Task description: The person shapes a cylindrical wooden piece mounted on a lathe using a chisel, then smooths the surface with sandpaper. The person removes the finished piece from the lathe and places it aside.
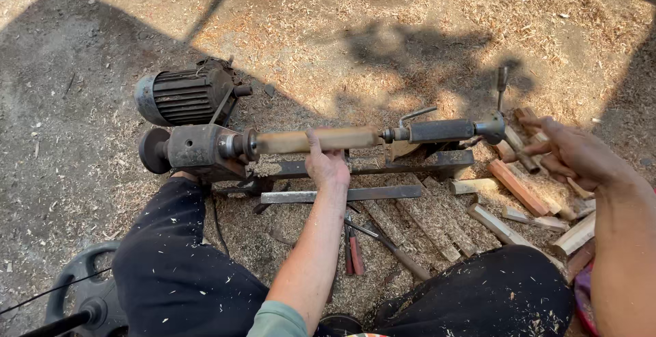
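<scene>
A motor (183,96) sits at the left; the blank (316,139) is mounted in the lathe (205,149), rounded but plain; the left hand (326,165) grasps it; chisels (355,249) lie untouched; the right hand (570,152), fingers curled, grips the tailstock crank (525,159) beside wood blocks (517,188).

No packages, labels, signs or screens anywhere in this sawdust-strewn outdoor view.
</scene>
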